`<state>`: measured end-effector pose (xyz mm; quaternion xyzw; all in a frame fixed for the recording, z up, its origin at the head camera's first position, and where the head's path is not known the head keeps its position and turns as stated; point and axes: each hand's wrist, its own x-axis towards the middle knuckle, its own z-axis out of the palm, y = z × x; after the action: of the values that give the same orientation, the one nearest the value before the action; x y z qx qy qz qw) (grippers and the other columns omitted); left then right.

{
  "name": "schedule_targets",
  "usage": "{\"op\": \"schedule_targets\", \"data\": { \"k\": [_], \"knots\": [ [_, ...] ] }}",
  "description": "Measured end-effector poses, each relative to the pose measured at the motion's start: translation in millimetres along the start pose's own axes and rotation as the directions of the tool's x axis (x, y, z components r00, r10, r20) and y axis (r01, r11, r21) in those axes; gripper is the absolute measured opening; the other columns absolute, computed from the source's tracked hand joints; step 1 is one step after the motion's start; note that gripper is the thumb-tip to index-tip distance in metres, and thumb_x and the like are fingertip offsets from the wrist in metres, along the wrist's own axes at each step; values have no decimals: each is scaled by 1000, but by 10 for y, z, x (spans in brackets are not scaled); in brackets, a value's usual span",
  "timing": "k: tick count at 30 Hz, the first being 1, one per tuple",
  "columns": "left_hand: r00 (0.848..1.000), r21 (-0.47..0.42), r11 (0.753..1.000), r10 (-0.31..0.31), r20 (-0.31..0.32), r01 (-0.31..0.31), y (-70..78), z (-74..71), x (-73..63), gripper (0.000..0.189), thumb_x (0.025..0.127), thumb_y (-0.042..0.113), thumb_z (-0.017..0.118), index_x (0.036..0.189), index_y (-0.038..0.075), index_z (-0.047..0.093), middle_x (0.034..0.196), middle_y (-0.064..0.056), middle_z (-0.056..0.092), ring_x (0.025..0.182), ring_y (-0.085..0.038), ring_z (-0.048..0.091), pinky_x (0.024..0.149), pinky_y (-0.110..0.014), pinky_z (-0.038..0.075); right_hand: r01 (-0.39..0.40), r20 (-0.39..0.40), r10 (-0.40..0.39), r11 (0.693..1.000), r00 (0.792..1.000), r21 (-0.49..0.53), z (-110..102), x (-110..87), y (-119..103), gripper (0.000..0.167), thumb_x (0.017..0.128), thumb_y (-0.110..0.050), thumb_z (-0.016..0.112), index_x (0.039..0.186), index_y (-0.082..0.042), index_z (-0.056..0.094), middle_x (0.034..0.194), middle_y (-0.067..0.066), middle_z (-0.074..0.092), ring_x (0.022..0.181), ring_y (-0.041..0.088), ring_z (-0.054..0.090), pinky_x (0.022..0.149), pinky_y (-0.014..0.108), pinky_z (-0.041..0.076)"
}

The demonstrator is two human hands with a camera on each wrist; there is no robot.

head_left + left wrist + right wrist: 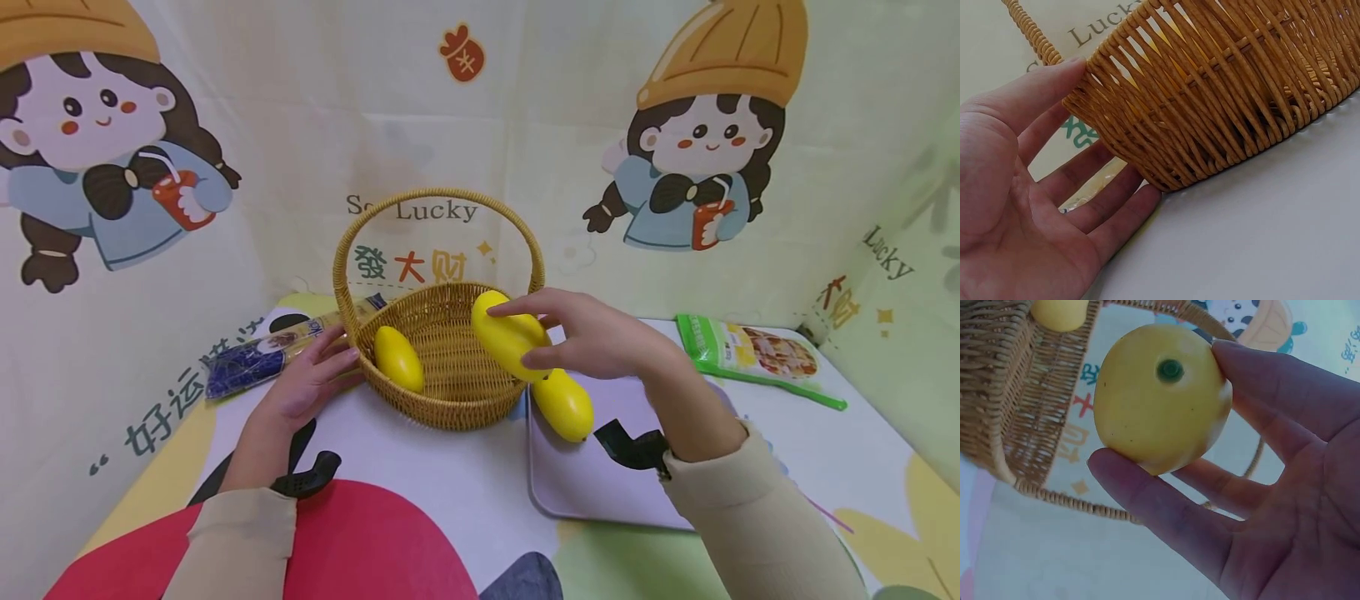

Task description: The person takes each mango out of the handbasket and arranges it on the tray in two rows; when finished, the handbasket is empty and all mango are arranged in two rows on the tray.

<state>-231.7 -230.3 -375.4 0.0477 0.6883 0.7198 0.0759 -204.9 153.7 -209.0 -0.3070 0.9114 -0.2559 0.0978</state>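
Beige right sleeve [772, 521] nearest | left hand [309, 385], fingers spread, touches basket [457, 414], seemingly steadying it | right hand [600, 335] pinches yellow fruit [504, 335], probably for control

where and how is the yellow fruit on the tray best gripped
Grip the yellow fruit around its middle, ideally from above and the right: it looks long and rounded, lies on its side, and the basket stands close on its left.
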Motion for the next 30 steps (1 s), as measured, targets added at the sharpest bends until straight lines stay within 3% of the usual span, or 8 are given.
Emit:
{"op": "schedule_targets", "data": {
  "k": [7, 11, 17, 30],
  "knots": [
    [1000, 3, 1000, -13, -6, 13, 2, 10, -32, 74, 107, 26, 58, 168, 23, 16, 169, -20, 23, 119, -6, 58, 115, -46, 42, -48, -43, 47, 999, 998, -23, 43, -254, 42, 58, 95, -16, 71, 148, -35, 56, 154, 6, 51, 127, 32, 55, 101, 53, 54],
    [1000, -4, 1000, -10, 0, 10, -2, 8, -32, 75, 107, 26, 58, 168, 21, 15, 169, -21, 22, 118, -5, 59, 114, -44, 44, -91, -56, 91, 996, 994, -5, 80, -406, 57, 58, 95, -16, 72, 148, -36, 57, 159, 10, 45, 135, 33, 50, 99, 51, 54],
    [1000, -14, 1000, 2, 3, -2, 4, -5, 1, 73, 107, 25, 58, 167, 21, 17, 167, -21, 24, 116, -3, 61, 113, -41, 46, -178, -41, 180, 983, 983, 44, 134, -577, 150, 60, 93, -17, 75, 146, -39, 58, 154, 7, 50, 122, 30, 55, 87, 38, 55],
    [1000, -16, 1000, -20, -14, 20, -6, 3, -7, 73, 107, 27, 59, 167, 27, 18, 169, -19, 22, 117, -4, 59, 116, -45, 41, -156, -54, 155, 988, 986, -7, 430, -892, 332, 58, 89, -20, 80, 143, -34, 62, 151, 15, 53, 109, 24, 61, 73, 26, 55]
  ]
}}
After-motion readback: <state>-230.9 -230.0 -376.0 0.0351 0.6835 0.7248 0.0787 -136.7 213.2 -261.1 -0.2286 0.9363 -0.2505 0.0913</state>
